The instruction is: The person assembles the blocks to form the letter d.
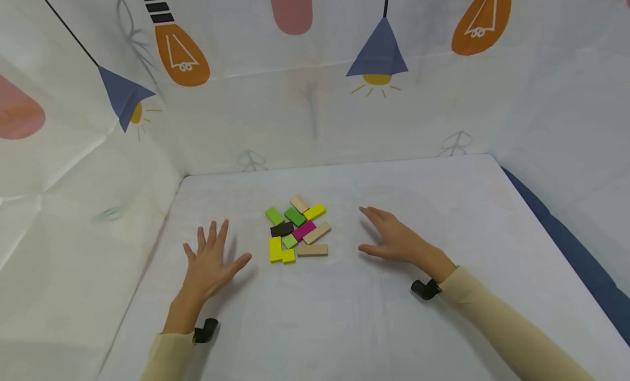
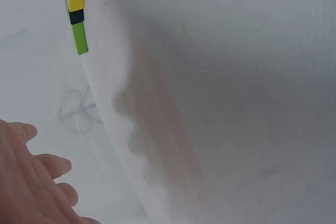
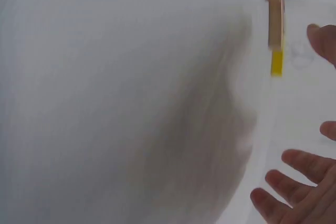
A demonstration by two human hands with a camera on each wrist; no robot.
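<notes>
A cluster of small rectangular blocks lies flat near the middle of the white table [image 1: 315, 315]. Among them are a black block [image 1: 282, 229], a magenta block [image 1: 303, 230], a dark green block [image 1: 295, 216], a light green block [image 1: 274, 216], a tall yellow block [image 1: 275, 250] and a plain wooden block [image 1: 312, 251]. To the left of the cluster is my left hand [image 1: 209, 271], fingers spread, holding nothing. My right hand [image 1: 396, 239] hovers on the other side with thumb and fingers apart, also without anything in it. Both wrist views show blocks at the edge, apart from the fingers.
Behind the table hangs a white sheet [image 1: 315, 107] printed with lamps and bulbs. Another white sheet [image 1: 74, 233] runs along the left side. Dark blue cloth [image 1: 566, 233] shows past the right edge. Each wrist carries a small black camera [image 1: 205, 330].
</notes>
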